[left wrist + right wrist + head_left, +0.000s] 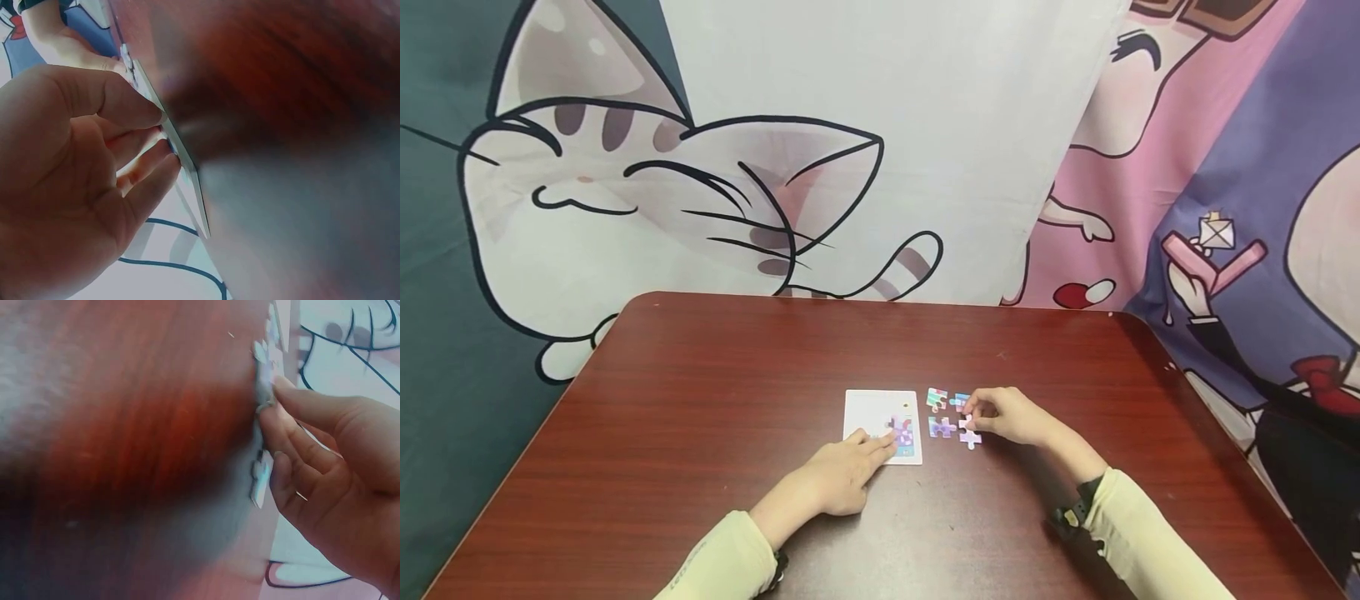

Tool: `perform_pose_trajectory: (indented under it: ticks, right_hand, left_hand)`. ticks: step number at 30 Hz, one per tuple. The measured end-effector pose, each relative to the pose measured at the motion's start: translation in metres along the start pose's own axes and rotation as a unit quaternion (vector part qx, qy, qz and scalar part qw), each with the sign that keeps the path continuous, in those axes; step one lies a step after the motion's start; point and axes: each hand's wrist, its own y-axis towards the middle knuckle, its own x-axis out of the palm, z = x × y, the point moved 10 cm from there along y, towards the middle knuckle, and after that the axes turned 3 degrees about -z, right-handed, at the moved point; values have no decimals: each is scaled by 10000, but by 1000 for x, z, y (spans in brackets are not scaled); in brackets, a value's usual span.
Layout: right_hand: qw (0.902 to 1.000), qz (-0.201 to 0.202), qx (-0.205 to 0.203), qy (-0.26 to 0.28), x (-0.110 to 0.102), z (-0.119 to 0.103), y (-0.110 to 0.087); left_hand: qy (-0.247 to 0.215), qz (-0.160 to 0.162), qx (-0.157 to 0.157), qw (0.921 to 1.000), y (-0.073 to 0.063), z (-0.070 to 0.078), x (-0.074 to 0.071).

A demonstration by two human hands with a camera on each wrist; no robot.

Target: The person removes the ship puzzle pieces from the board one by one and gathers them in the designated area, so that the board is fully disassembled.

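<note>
puzzle pieces (942,427), thin and knobbed

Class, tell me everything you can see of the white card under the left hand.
The white card is a thin, stiff-looking rectangle, perhaps cardboard, lying flat on the brown table. Purple and blue areas colour its lower right part; their detail is too small to tell. The left hand rests its fingers on it, and puzzle pieces lie to its right.
</note>
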Motion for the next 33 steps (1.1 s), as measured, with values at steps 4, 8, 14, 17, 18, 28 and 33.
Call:
perform_pose_trajectory:
  ticks: [4,8,14,17,18,28,33]
  right_hand:
    - [10000,-13,-84,50,-1,2,0]
    - [10000,-7,-28,20,-1,6,1]
    - [10000,5,83,12,0,8,2]
    - [10000,-2,98,9,0,9,2]
    - [10000,2,87,-1,0,8,2]
    - [9993,232,-159,257,-5,4,3]
    - [9986,290,-258,357,-8,-3,5]
  left_hand:
    - [-10,-76,3,10000,-1,0,0]
    - [42,-85,31,10000,-1,0,0]
    - [87,-42,83,9999,-1,2,-1]
    - [105,-29,89,9999,-1,2,-1]
    - [128,-23,89,9999,0,2,-1]
    - [247,-29,85,9997,0,3,-1]
    - [287,-36,81,9995,-1,3,0]
